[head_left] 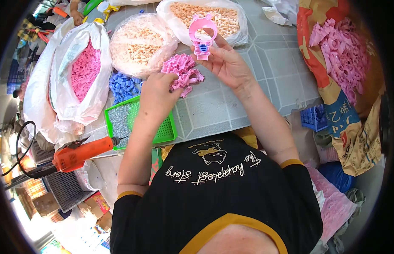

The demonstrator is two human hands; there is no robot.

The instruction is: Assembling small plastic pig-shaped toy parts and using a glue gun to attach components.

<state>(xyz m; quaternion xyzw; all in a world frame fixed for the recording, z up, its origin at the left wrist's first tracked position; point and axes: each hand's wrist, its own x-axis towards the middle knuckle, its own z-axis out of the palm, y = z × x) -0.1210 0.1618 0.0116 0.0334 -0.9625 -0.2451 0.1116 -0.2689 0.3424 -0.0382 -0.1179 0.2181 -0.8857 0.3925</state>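
Observation:
My right hand [228,63] holds up a pink plastic part [202,28] with an open ring on top and a short stem below. A small dark blue piece [203,48] sits in its lower section. My left hand [157,93] reaches into a heap of small pink plastic pieces [180,65] on the table, its thumb and fingers bent around one at the near left side. The fingertips are partly hidden there. Beside that wrist lies a pile of blue plastic pieces [123,87]. Under the left forearm is a green tray [165,129] holding many small silvery bits, probably screws.
An orange electric screwdriver [85,154] with a black cable points at the tray. White sacks of pink [55,84] and cream pieces [243,36] and a clear bag [159,31] line the table. A paper sack [322,80] stands at right. Another person's hand [77,17] shows far left.

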